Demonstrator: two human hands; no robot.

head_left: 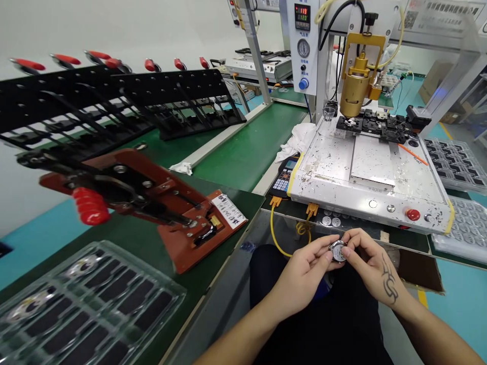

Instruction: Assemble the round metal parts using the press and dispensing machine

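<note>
Disc [338, 251], round, silvery, with dark print, sits between both hands [304, 276], pinched by fingertips of each.

Bright room, pale, even light; lamps themselves out of sight. White machine [335, 165] well lit, sheen on its bare metal plate [371, 165]. Numbers glowing on small display [303, 17] above machine's left side, readable. Soft reflections on green bench [247, 147] left of machine. Metal disc [338, 251] in front of machine fairly clear, small glints on rim. Dark trousers [323, 324] below it nearly black, folds lost. Plastic tray [104, 243] far left of machine streaked with highlights, smeared. Black racks [175, 96] left of machine slanted, stretched toward edge.
</note>
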